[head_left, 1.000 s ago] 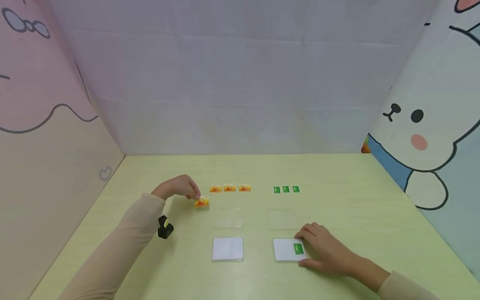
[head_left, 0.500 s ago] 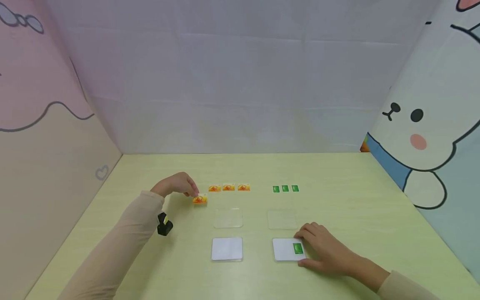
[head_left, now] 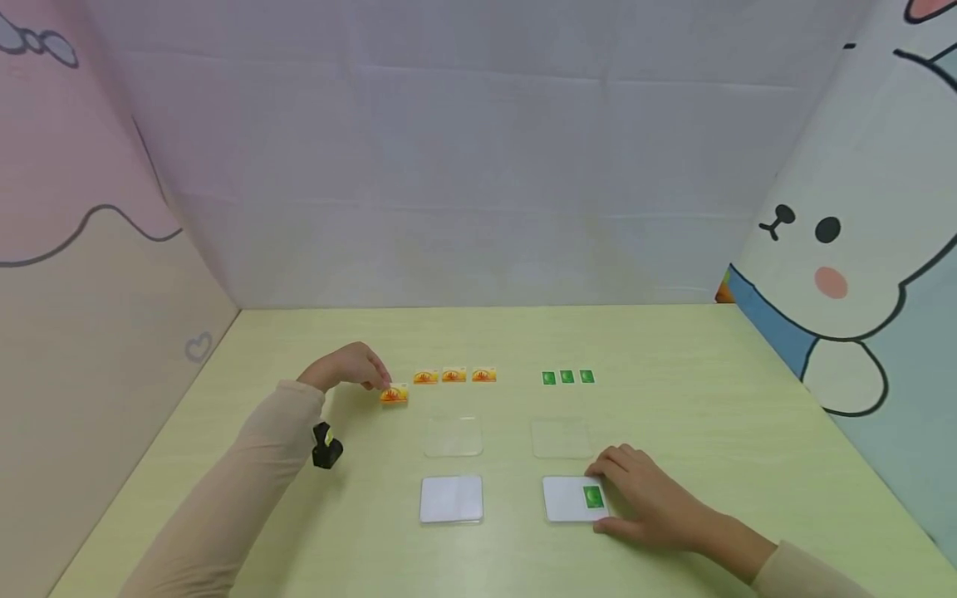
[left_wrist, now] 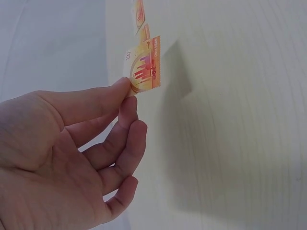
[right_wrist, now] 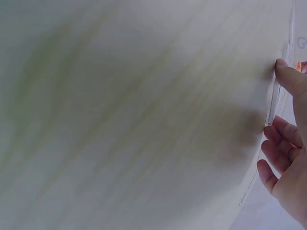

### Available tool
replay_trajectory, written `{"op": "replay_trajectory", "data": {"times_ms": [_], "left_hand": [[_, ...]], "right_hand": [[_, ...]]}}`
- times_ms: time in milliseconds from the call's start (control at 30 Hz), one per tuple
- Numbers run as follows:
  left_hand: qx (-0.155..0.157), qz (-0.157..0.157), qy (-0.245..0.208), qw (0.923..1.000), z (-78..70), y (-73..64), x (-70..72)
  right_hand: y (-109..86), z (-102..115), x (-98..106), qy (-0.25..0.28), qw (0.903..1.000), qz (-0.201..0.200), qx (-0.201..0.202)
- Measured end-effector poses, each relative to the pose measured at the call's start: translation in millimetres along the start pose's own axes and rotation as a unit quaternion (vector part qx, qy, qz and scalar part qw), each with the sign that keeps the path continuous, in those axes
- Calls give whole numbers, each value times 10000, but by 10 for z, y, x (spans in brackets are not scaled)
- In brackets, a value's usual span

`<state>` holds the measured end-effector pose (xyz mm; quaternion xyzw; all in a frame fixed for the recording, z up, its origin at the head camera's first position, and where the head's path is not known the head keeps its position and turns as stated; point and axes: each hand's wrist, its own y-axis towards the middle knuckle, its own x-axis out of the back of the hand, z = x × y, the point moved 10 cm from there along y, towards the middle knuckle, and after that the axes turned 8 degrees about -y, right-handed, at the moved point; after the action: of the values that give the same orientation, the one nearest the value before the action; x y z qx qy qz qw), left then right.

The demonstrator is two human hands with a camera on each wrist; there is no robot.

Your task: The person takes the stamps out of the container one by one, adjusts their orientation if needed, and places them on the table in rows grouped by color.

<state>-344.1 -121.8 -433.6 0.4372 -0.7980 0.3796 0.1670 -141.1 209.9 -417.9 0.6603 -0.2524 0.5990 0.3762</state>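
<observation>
Thumb and fingertips of my left hand [head_left: 350,367] pinch one corner of an orange-yellow postage stamp [left_wrist: 145,67]. This stamp has perforated edges and is held just above the table, as its shadow in the left wrist view shows. At the right front, my right hand [head_left: 654,501] holds a white card stack [head_left: 562,499] by its edges, thumb at the near side and fingers at the far side. A green stamp [head_left: 594,497] lies on the right part of that stack. In the right wrist view, the thumb and fingertips [right_wrist: 283,76] touch the stack's thin edge.
Three orange stamps [head_left: 453,375] lie in a row at the back, with three green stamps [head_left: 567,377] to their right. Two clear trays [head_left: 453,438] sit in the middle. Another white card stack [head_left: 451,499] lies at the front. Printed walls surround the table [head_left: 673,357].
The left hand has shifted slightly back and to the left with the orange stamp. The right hand stays at the white card stack. The head view has shifted a little.
</observation>
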Motion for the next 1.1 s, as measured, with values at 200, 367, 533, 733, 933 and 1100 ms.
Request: {"op": "replay_trajectory", "data": {"times_ms": [200, 367, 533, 733, 933, 1100], "left_hand": [[-46, -7, 27, 10000, -10, 20, 22], [-105, -29, 100, 9999, -35, 18, 41], [-150, -2, 120, 9998, -44, 25, 54], [-131, 5, 105, 9999, -32, 56, 71], [-122, -8, 102, 9999, -36, 91, 71], [-152, -54, 147, 9998, -51, 124, 95]], "right_hand": [[6, -7, -21, 45, 9999, 107, -61], [2, -2, -7, 46, 10000, 8, -26], [-4, 1, -1, 29, 10000, -38, 1], [-8, 9, 8, 62, 10000, -53, 20], [-10, 4, 0, 45, 10000, -42, 14], [-7, -5, -7, 53, 10000, -22, 3]]}}
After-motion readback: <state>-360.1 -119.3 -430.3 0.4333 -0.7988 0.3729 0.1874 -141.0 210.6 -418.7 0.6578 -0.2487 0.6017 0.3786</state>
